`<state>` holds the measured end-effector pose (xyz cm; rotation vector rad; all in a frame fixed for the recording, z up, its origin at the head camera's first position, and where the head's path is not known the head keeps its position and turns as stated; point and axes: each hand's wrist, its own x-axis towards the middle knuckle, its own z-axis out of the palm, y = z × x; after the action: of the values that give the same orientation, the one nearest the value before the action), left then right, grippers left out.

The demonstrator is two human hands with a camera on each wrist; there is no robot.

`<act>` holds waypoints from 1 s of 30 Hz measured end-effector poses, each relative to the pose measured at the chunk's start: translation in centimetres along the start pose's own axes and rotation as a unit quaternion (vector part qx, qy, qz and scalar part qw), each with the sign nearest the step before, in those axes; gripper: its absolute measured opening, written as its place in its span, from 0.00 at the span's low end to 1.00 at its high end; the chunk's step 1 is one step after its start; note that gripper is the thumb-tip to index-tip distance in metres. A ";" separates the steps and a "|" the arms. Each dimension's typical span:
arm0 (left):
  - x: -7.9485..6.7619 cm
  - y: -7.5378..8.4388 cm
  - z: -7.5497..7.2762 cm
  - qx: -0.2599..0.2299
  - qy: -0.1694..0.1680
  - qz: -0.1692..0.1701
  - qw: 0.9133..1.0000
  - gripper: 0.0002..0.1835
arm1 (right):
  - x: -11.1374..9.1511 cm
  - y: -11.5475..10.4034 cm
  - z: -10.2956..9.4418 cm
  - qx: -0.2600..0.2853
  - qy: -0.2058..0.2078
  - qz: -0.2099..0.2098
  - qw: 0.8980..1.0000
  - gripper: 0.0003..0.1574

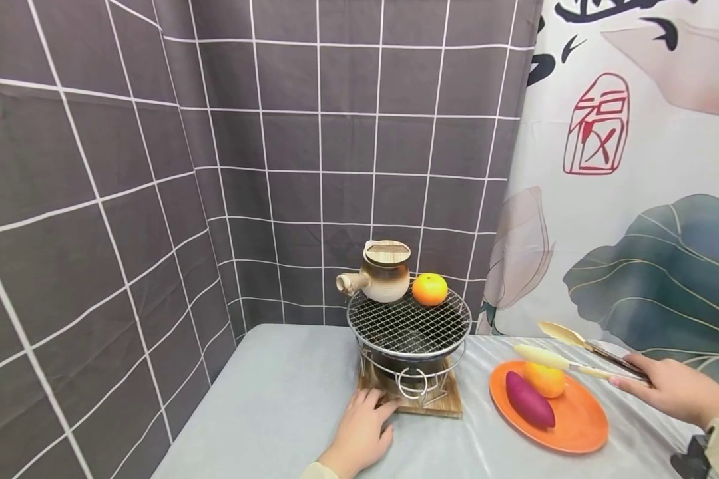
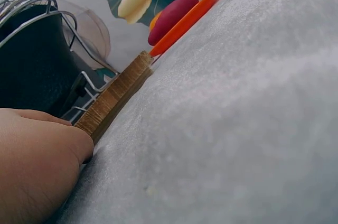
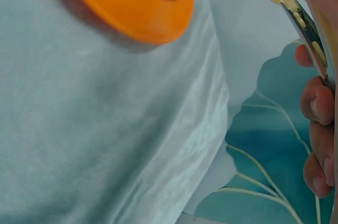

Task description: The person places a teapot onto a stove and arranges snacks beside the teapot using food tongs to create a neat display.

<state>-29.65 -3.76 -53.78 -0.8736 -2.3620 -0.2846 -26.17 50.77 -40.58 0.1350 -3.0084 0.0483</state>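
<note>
My right hand (image 1: pixel 674 389) grips a pair of tongs (image 1: pixel 599 352) with pale, scalloped tips, which stand spread apart. One tip hangs over the orange plate (image 1: pixel 587 429), close above a mandarin (image 1: pixel 545 380). Beside that fruit on the plate lies a purple sweet potato (image 1: pixel 529 401). My left hand (image 1: pixel 362 429) rests at the front left corner of a wooden board (image 1: pixel 437 406), fingers spread over its edge. On this board stands a round tabletop grill (image 1: pixel 407 332) with a wire mesh top.
A clay teapot (image 1: pixel 386 283) with a side handle and wooden lid sits on the mesh, next to another mandarin (image 1: pixel 429 289). A pale cloth covers the table (image 1: pixel 263 399). Behind hang a dark grid-patterned curtain (image 1: pixel 347 146) and a painted white one (image 1: pixel 533 153).
</note>
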 end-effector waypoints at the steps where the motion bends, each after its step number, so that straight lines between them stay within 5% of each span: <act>1: 0.0 0.0 0.0 0.001 0.002 0.001 1.000 0.22 | -0.1 0.1 0.2 0.004 0.003 -0.001 1.000 0.46; 13: 0.2 0.1 -0.3 -0.005 -0.022 -0.010 1.000 0.22 | -1.3 0.9 2.7 0.018 -0.021 0.009 1.000 0.43; 30: 0.1 0.1 -0.1 0.003 0.000 -0.002 1.000 0.22 | -2.5 1.0 5.3 0.017 -0.017 0.010 1.000 0.41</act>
<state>-29.61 -3.65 -53.66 -0.8651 -2.3635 -0.2805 -24.45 51.78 -46.15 0.1110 -3.0439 0.1016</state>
